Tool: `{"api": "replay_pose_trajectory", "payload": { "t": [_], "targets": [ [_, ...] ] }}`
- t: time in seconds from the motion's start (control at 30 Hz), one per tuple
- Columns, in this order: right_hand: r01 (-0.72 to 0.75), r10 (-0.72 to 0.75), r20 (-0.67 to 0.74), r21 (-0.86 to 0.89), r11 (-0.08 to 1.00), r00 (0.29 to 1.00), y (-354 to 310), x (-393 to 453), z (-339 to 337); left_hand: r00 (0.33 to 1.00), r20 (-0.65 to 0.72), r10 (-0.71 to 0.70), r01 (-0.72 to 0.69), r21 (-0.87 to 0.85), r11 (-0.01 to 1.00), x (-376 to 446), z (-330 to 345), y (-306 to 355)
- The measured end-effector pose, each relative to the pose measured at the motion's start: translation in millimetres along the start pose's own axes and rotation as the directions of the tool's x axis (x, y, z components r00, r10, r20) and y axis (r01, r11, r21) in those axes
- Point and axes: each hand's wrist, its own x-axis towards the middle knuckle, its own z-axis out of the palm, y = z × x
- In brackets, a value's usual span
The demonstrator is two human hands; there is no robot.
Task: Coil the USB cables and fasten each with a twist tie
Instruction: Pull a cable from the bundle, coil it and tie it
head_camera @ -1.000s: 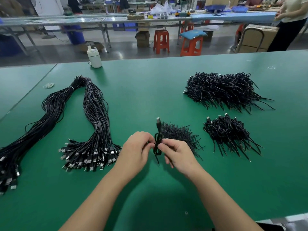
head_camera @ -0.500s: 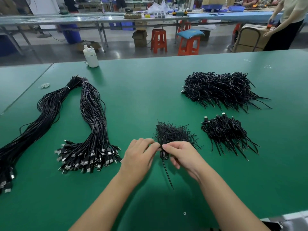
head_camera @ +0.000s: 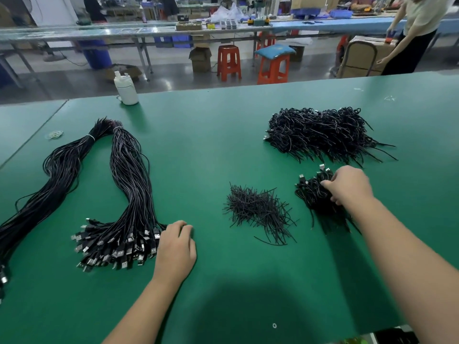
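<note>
My right hand (head_camera: 347,186) covers part of the small coiled-cable pile (head_camera: 315,194), so I can't tell whether it grips anything. The left cable bundle (head_camera: 29,207) runs off frame.

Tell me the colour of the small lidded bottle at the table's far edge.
White; the small lidded plastic bottle shows best in the head view, its only view.
</note>
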Motion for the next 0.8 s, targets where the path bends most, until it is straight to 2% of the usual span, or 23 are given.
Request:
{"api": "replay_pose_trajectory", "payload": {
  "t": [0.1,0.2,0.23,0.33,0.43,0.57,0.63,0.8],
  "targets": [
    [0.007,-0.01,-0.039,-0.09,0.996,0.999,4.5,2.7,10.4,1.0,-0.006,-0.018,0.018,0.006,1.0,-1.7,0.5,0.2],
    [0.129,-0.149,-0.204,-0.105,0.986,0.968,-5.7,-6.7,18.3,1.0,-0.025,-0.007,0.008,0.019,1.0,-1.6,0.4,1.1],
    [0.194,-0.209,-0.222,-0.087,0.977,0.953,-14.4,-13.8,21.6,0.999,-0.033,-0.013,0.014,0.03,0.999,-1.8,0.0,1.3],
    [0.377,-0.372,-0.093,0.046,0.925,0.924,-50.8,-50.8,42.1,0.997,-0.053,-0.055,0.06,0.08,0.995,-3.8,-1.3,0.7],
    [0.505,-0.516,0.005,0.19,0.842,0.857,-88.2,-106.9,75.4,0.989,-0.044,-0.14,0.144,0.115,0.983,-4.6,-1.0,-0.4],
    [0.59,-0.622,0.129,0.219,0.777,0.772,-114.0,-161.0,129.0,0.985,-0.004,-0.174,0.173,0.131,0.976,-3.4,-0.6,-1.3],
    [0.614,-0.638,0.13,0.183,0.768,0.759,-115.3,-173.0,149.1,0.985,-0.007,-0.172,0.171,0.114,0.979,-3.1,-1.4,-1.2],
    [0.662,-0.668,0.03,0.116,0.741,0.743,-109.0,-178.6,169.4,0.993,-0.011,-0.114,0.114,0.032,0.993,-2.0,-4.1,0.3]
  ]
}}
